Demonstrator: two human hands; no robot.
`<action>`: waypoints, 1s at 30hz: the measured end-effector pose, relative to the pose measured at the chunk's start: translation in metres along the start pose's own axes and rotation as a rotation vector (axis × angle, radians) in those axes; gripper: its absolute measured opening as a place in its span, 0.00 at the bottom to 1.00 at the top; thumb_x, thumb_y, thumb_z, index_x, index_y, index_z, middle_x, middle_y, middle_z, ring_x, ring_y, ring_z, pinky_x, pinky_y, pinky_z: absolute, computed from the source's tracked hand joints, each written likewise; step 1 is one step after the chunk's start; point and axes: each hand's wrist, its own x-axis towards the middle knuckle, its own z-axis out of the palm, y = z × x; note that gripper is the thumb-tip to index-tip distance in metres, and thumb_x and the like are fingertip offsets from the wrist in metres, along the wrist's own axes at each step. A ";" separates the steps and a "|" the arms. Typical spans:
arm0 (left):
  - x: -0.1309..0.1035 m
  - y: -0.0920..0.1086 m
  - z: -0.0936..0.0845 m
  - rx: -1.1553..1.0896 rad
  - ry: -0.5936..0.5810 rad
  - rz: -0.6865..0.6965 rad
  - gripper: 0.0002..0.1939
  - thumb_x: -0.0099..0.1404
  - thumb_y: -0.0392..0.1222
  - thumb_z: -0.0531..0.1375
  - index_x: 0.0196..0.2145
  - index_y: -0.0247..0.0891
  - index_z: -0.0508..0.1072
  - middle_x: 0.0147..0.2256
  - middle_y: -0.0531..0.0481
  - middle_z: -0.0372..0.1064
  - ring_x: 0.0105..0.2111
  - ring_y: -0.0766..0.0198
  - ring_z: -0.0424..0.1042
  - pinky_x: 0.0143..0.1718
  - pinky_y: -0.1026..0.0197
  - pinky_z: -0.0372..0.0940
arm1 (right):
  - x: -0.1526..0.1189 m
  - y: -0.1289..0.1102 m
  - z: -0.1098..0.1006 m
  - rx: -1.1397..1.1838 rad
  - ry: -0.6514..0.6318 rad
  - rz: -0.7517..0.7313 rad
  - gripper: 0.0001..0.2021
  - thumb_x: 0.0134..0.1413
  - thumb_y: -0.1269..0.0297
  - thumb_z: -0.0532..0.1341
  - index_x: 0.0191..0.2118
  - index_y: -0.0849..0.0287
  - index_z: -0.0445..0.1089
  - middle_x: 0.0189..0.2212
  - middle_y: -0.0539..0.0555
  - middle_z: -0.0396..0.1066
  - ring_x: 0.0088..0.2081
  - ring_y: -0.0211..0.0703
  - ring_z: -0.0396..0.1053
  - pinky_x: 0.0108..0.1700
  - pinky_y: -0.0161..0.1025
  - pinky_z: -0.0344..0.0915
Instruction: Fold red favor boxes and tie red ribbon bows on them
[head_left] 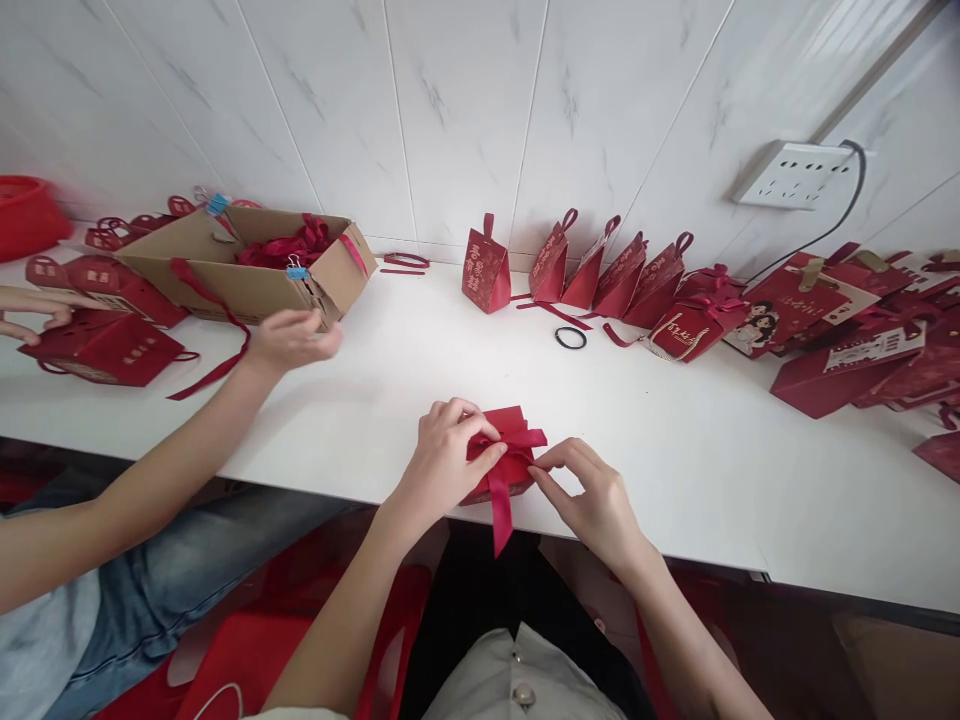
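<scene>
The bench point(420, 365) runs wide across the view, and at its front edge, straight before the person, sits the box point(505, 414), between the two hands and well apart from the carton point(202, 285) and from the row of upright boxes point(547, 270) along the wall. Another person's hand point(296, 340) is over by the carton, not near this box. The left hand point(448, 450) comes in from the box's left and reaches over its top; the right hand point(596, 490) comes in from the right and reaches only to that side. Of the two, the left is nearer the middle of the box. Too much of the box is covered to read its long axis surely. The ribbon point(501, 505) lies across the top, its crossing close to the middle: one broad tail falls toward the person, past the bench's front edge, while a shorter end points right and slightly away, above the right fingertips. So the long tail runs roughly crosswise to the line between the hands, and the crossing lies just beside the left fingertips, to the left of the right ones. The left fingers are closed in a pinch, thumb against forefinger, with ribbon between them at the crossing. The right thumb and forefinger nearly meet at their tips, low by the box's right side; whether a thin bit of ribbon is caught there, I cannot tell.
</scene>
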 end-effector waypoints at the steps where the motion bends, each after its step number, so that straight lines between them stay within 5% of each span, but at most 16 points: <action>1: 0.001 0.000 0.001 -0.012 -0.004 -0.024 0.03 0.64 0.40 0.59 0.31 0.40 0.70 0.39 0.50 0.63 0.45 0.56 0.62 0.51 0.49 0.57 | -0.001 -0.001 0.002 -0.024 0.038 -0.044 0.05 0.63 0.71 0.57 0.35 0.57 0.66 0.29 0.52 0.67 0.32 0.42 0.65 0.33 0.39 0.65; 7: 0.003 0.001 0.008 -0.035 0.041 -0.074 0.07 0.64 0.40 0.59 0.28 0.39 0.68 0.38 0.50 0.62 0.45 0.56 0.61 0.49 0.49 0.57 | -0.011 -0.009 0.001 -0.271 -0.024 -0.313 0.08 0.61 0.79 0.55 0.41 0.60 0.66 0.31 0.56 0.68 0.33 0.44 0.63 0.34 0.42 0.62; 14: 0.005 0.000 0.014 -0.009 0.087 -0.098 0.10 0.63 0.40 0.60 0.25 0.37 0.66 0.38 0.50 0.61 0.43 0.57 0.61 0.49 0.50 0.57 | -0.015 -0.023 -0.007 -0.394 -0.150 -0.354 0.12 0.63 0.79 0.48 0.37 0.64 0.67 0.28 0.57 0.66 0.31 0.44 0.58 0.36 0.45 0.61; 20: 0.004 0.000 0.014 -0.044 0.092 -0.134 0.08 0.62 0.41 0.61 0.27 0.38 0.68 0.38 0.50 0.62 0.43 0.57 0.62 0.49 0.50 0.57 | -0.018 -0.027 -0.014 -0.315 -0.168 -0.355 0.06 0.62 0.76 0.55 0.35 0.63 0.67 0.26 0.53 0.66 0.29 0.41 0.59 0.36 0.42 0.59; 22: 0.001 -0.002 0.009 -0.137 0.114 -0.115 0.05 0.63 0.44 0.61 0.33 0.40 0.70 0.40 0.50 0.63 0.45 0.58 0.62 0.50 0.52 0.58 | -0.012 -0.020 -0.018 -0.135 -0.095 -0.230 0.06 0.64 0.66 0.56 0.35 0.61 0.67 0.28 0.53 0.67 0.30 0.41 0.62 0.34 0.40 0.60; 25: -0.006 -0.007 0.000 -0.220 0.261 -0.122 0.07 0.66 0.45 0.56 0.39 0.42 0.69 0.42 0.50 0.64 0.47 0.58 0.62 0.52 0.52 0.57 | 0.004 -0.004 -0.021 0.047 0.041 0.198 0.21 0.65 0.52 0.49 0.26 0.59 0.63 0.22 0.51 0.62 0.24 0.39 0.60 0.26 0.36 0.56; 28: -0.011 -0.014 -0.007 -0.146 0.271 -0.193 0.07 0.65 0.44 0.54 0.37 0.44 0.72 0.40 0.50 0.63 0.46 0.57 0.62 0.53 0.48 0.55 | 0.025 0.010 -0.016 0.133 -0.056 0.601 0.30 0.62 0.40 0.44 0.19 0.58 0.58 0.16 0.48 0.53 0.19 0.37 0.51 0.22 0.36 0.49; 30: -0.012 -0.017 -0.008 -0.096 0.190 -0.200 0.06 0.64 0.45 0.56 0.35 0.45 0.73 0.40 0.51 0.63 0.46 0.56 0.62 0.53 0.47 0.54 | 0.037 0.014 -0.009 0.207 -0.184 0.670 0.31 0.57 0.35 0.46 0.18 0.58 0.56 0.16 0.48 0.51 0.20 0.37 0.49 0.23 0.36 0.47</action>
